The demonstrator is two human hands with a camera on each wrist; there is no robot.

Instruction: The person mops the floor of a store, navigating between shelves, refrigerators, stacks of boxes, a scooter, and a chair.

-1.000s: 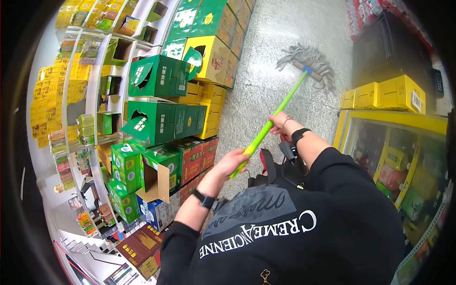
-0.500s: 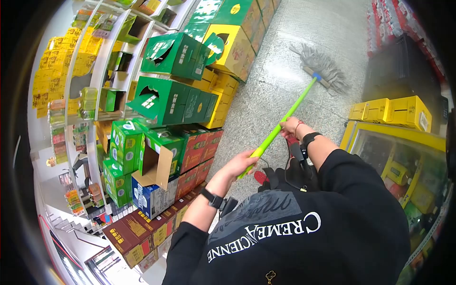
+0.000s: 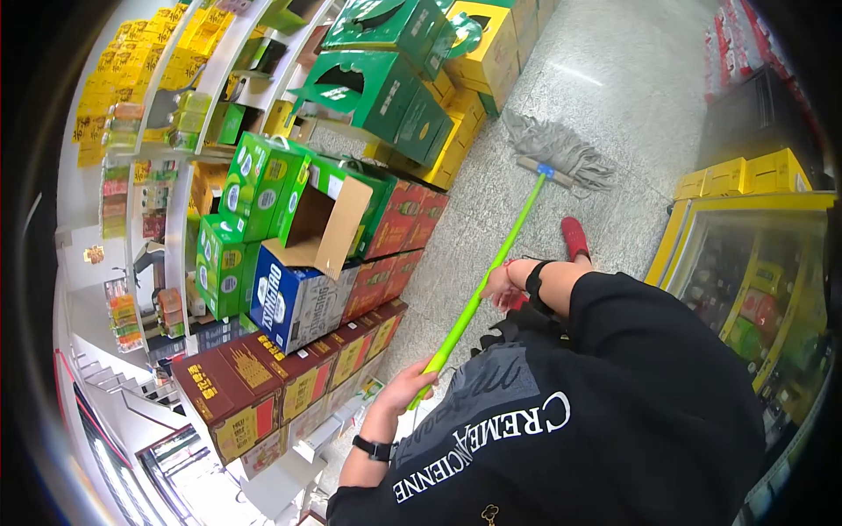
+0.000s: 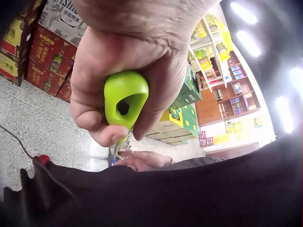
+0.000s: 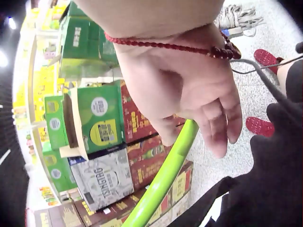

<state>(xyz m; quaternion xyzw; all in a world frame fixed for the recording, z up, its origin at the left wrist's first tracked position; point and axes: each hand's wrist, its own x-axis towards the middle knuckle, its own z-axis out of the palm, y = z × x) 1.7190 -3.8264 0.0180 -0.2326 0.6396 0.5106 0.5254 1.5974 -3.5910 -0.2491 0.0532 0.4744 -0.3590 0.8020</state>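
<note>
A mop with a bright green handle (image 3: 469,317) slants across the head view, its grey string head (image 3: 566,153) spread on the floor beyond a blue joint. My left hand (image 3: 405,392) grips the handle near its top end. Fingers curl round the green end (image 4: 124,90) in the left wrist view, where its hanging hole faces the camera. Farther down the shaft, my right hand (image 3: 503,286) holds it between thumb and fingers. From the right wrist view, that hand (image 5: 189,90) has the green shaft (image 5: 163,177) passing under its palm, with the lower fingers loosely bent.
Stacked drink cartons line the left, including an open green carton (image 3: 324,219), a blue-and-white beer carton (image 3: 303,298) and brown cartons (image 3: 232,373). On the right stand a yellow-framed glass cooler (image 3: 745,263) and yellow boxes (image 3: 745,175). A red shoe (image 3: 574,238) stands on the speckled floor (image 3: 631,114).
The mop head has swung right, then back left and nearer. Both hands have come lower in view, the left closer to the body. The view has shifted along the cartons; a red shoe now shows.
</note>
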